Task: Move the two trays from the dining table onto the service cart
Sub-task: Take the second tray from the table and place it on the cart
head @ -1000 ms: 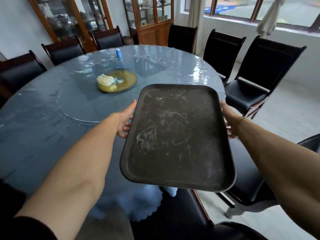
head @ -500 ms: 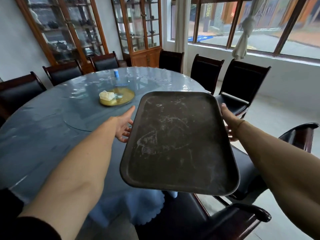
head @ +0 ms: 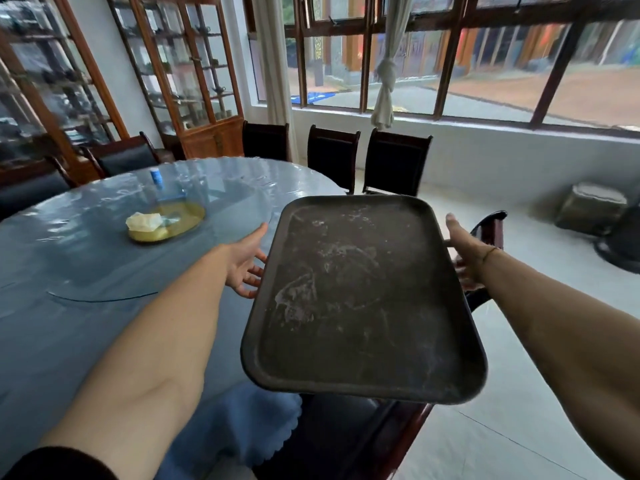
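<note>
A dark, scuffed rectangular tray (head: 360, 306) is held level in the air, beyond the right edge of the round dining table (head: 86, 271) and over a chair. My left hand (head: 242, 265) is at the tray's left rim, thumb up and fingers spread, with their tips reaching under the edge. On the opposite rim, my right hand (head: 464, 251) grips with the thumb on top. No second tray and no service cart are in view.
The table carries a yellow plate (head: 180, 220) with a crumpled napkin, and a small blue bottle (head: 156, 176). Dark chairs (head: 394, 161) ring the table; one chair (head: 346, 434) sits right below the tray. Pale floor stretches right towards a grey block (head: 588, 209) under the windows.
The tray has swung to the right, away from the table, held by both hands. My view has turned right and up, showing more of the windows and floor.
</note>
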Tool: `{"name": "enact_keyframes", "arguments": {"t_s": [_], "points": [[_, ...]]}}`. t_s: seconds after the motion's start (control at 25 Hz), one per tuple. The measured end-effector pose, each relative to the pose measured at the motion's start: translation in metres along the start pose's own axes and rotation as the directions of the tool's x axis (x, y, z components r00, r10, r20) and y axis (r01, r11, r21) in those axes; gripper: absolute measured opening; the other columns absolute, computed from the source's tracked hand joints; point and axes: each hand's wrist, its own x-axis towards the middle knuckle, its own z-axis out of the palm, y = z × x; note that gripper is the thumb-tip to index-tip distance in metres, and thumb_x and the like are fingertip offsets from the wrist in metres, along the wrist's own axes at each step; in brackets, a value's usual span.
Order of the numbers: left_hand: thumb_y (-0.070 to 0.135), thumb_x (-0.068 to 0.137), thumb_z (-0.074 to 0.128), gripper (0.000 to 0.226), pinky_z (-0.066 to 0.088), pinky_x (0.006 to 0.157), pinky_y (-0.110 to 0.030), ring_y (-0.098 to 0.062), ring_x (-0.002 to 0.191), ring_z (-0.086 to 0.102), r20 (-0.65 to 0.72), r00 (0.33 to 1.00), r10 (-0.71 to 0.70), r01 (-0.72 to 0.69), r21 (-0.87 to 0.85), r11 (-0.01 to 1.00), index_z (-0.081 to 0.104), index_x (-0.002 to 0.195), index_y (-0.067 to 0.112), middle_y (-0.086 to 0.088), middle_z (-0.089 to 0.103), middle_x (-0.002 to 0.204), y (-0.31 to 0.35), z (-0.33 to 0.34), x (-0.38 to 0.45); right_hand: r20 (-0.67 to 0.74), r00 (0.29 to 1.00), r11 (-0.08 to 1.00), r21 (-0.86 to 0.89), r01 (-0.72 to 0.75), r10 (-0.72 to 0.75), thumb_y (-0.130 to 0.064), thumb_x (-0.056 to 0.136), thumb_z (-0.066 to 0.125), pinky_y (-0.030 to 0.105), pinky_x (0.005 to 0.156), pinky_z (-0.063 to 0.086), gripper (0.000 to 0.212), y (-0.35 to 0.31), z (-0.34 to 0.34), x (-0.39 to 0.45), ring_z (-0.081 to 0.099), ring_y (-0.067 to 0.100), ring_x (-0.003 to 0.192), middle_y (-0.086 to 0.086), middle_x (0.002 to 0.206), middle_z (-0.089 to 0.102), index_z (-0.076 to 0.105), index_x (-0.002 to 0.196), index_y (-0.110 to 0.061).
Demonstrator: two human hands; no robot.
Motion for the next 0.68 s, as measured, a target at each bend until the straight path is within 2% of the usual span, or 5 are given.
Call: {"name": "enact_keyframes", "arguments": {"t_s": [0.04, 0.16, 0.32, 0.4, 0.68], "points": [[0.087, 0.081, 0.025, 0.087, 0.048, 0.068, -0.037, -0.025, 0.081, 0.054, 0.026, 1.0, 0.012, -0.012, 0.02, 1.0, 0.053, 0.117, 0.013, -0.013, 0.057, 0.094, 0.006, 0.011, 0.001, -0.014, 1.0, 0.999, 0.028, -0.018, 0.019, -0.087, 0.078, 0.025, 0.037, 0.083, 0.05, 0.086, 0.006, -0.013, -0.007, 0.061, 0.027, 0.099, 0.011, 0.107, 0.057, 0.057, 0.114, -0.016], [0.087, 0.081, 0.026, 0.086, 0.049, 0.07, -0.038, -0.026, 0.083, 0.055, 0.08, 0.997, 0.018, -0.026, 0.094, 0.995, 0.055, 0.115, 0.013, -0.013, 0.058, 0.097, 0.023, 0.05, 0.001, -0.123, 0.99, 0.997, 0.056, -0.057, 0.064, -0.091, 0.075, 0.021, 0.029, 0.067, 0.045, 0.088, 0.025, -0.053, -0.025, 0.055, 0.021, 0.072, 0.008, 0.085, 0.055, 0.059, 0.108, -0.019], [0.087, 0.081, 0.029, 0.087, 0.049, 0.075, -0.04, -0.028, 0.088, 0.057, 0.181, 0.983, 0.044, -0.078, 0.188, 0.979, 0.057, 0.115, 0.012, -0.014, 0.059, 0.099, 0.045, 0.113, -0.001, -0.229, 0.97, 0.994, 0.089, -0.057, 0.077, -0.088, 0.078, 0.018, 0.035, 0.071, 0.045, 0.093, 0.067, -0.114, -0.048, 0.055, 0.025, 0.087, 0.011, 0.107, 0.057, 0.057, 0.125, -0.019], [0.086, 0.082, 0.029, 0.087, 0.05, 0.077, -0.041, -0.029, 0.09, 0.057, 0.243, 0.969, 0.043, -0.108, 0.259, 0.96, 0.058, 0.116, 0.011, -0.015, 0.058, 0.101, 0.055, 0.152, -0.008, -0.291, 0.95, 0.987, 0.146, -0.071, 0.112, -0.087, 0.079, 0.018, 0.034, 0.067, 0.045, 0.091, 0.093, -0.148, -0.069, 0.056, 0.025, 0.084, 0.011, 0.103, 0.058, 0.056, 0.126, -0.019], [0.089, 0.078, 0.03, 0.091, 0.049, 0.074, -0.04, -0.027, 0.081, 0.054, 0.436, 0.9, 0.023, -0.208, 0.381, 0.901, 0.055, 0.114, 0.009, -0.014, 0.057, 0.094, 0.054, 0.292, -0.061, -0.481, 0.848, 0.94, 0.336, -0.056, 0.222, -0.089, 0.077, 0.021, 0.03, 0.058, 0.045, 0.082, 0.195, -0.248, -0.17, 0.052, 0.022, 0.064, 0.01, 0.087, 0.053, 0.063, 0.104, -0.023]]}}
